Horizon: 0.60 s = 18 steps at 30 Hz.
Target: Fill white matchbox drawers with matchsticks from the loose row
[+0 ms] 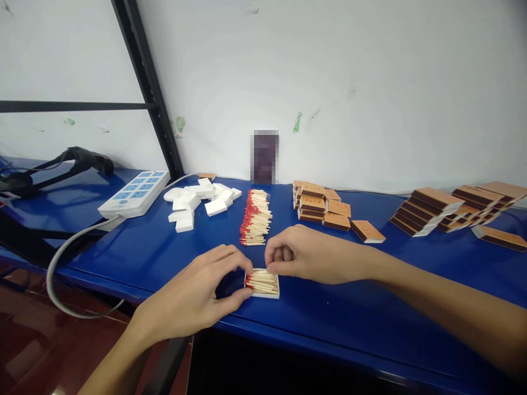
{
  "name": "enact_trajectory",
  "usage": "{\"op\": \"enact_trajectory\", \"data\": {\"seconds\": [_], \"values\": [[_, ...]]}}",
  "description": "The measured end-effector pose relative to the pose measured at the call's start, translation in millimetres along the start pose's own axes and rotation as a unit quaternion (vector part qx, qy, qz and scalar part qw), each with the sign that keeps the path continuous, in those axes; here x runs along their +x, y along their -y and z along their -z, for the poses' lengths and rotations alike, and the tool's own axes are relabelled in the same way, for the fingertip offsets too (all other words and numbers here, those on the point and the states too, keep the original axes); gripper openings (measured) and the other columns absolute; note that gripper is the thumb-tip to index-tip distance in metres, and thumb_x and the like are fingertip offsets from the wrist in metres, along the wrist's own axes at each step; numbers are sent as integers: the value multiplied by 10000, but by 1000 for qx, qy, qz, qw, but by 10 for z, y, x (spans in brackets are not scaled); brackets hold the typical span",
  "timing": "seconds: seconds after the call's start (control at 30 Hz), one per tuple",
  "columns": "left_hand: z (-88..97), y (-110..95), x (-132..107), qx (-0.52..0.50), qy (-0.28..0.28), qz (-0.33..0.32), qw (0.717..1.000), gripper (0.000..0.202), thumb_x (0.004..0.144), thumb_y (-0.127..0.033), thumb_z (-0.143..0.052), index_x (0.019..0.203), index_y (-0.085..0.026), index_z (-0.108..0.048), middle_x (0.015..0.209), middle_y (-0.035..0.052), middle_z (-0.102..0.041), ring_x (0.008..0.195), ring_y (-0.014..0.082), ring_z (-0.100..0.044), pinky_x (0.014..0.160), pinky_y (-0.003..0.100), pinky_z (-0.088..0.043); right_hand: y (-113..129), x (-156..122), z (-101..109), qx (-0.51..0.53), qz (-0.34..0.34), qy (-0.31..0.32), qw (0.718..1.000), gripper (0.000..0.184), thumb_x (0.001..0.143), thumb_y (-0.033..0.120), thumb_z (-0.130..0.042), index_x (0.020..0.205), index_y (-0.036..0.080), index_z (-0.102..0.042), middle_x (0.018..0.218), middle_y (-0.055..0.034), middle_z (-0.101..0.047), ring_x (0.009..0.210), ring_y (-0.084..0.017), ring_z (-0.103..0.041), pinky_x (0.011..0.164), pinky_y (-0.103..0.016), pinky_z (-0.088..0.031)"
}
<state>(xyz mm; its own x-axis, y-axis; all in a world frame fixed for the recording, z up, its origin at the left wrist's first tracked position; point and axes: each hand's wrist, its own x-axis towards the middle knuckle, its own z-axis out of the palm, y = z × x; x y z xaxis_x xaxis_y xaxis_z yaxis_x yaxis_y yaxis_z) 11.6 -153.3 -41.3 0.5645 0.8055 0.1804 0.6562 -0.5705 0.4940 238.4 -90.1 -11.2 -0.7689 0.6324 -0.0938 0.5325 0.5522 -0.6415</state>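
A small white matchbox tray (265,296) full of red-tipped matches (263,281) lies near the table's front edge. The thumb and index finger of my left hand (208,291) grip its left end from both sides. My right hand (307,253) is curled closed over the tray's upper right corner, its thumb tip at the matches; whether anything is pinched in it I cannot make out. Just beyond the tray lies a long pile of loose matches (256,219), heads to the left.
White empty trays (187,200) are heaped at left, beside a power strip (135,193) with a cable. Matchboxes (313,204) are stacked right of the match pile, more stacks (432,206) farther right. A black metal frame (152,88) and a wall bound the blue table (349,312).
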Motion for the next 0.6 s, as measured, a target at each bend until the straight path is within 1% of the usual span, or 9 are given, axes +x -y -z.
{"op": "enact_trajectory", "data": {"seconds": [0.07, 0.17, 0.27, 0.43, 0.53, 0.6], "values": [[-24, 8, 7, 5, -4, -17, 1000, 92, 933, -280, -525, 965, -236, -598, 1074, 22, -603, 962, 184, -575, 827, 303, -483, -11, 14, -6, 15, -3, 11, 1000, 108, 820, 211, -584, 774, 171, -673, 660, 9, -639, 564, -98, -545, 497, -208, -389], [-38, 16, 6, 17, -7, -34, 999, 107, 948, -267, -510, 964, -242, -613, 1179, 19, -578, 1046, 182, -563, 889, 309, -473, -25, 29, -2, 35, -10, 28, 999, 86, 815, 223, -605, 781, 171, -665, 679, 8, -639, 578, -95, -542, 501, -202, -390], [-41, 31, -8, 20, -3, -56, 998, 126, 958, -249, -505, 972, -247, -630, 1187, 10, -587, 1065, 169, -562, 932, 308, -457, -44, 49, -2, 52, -21, 37, 998, 83, 804, 243, -632, 762, 171, -640, 669, 19, -629, 576, -88, -533, 501, -198, -388], [-61, 64, -36, 43, -10, -83, 996, 197, 970, -245, -499, 1076, -279, -663, 1186, 10, -613, 1072, 171, -564, 951, 329, -441, -62, 70, -23, 64, -22, 38, 997, 102, 801, 251, -638, 749, 163, -631, 658, 23, -613, 562, -78, -506, 497, -191, -383], [-72, 72, -46, 55, -17, -88, 994, 257, 981, -238, -482, 1175, -307, -635, 1197, 12, -614, 1062, 176, -563, 937, 335, -440, -53, 42, -14, 46, -14, 30, 998, 94, 808, 255, -632, 770, 170, -643, 662, 23, -613, 576, -85, -514, 499, -194, -386], [-71, 72, -52, 72, -11, -97, 993, 289, 989, -222, -460, 1209, -325, -618, 1216, 12, -602, 1056, 179, -557, 924, 340, -435, -44, 9, -1, 42, -9, 37, 998, 119, 830, 287, -622, 806, 176, -658, 692, 14, -629, 601, -94, -533, 511, -200, -395]]}}
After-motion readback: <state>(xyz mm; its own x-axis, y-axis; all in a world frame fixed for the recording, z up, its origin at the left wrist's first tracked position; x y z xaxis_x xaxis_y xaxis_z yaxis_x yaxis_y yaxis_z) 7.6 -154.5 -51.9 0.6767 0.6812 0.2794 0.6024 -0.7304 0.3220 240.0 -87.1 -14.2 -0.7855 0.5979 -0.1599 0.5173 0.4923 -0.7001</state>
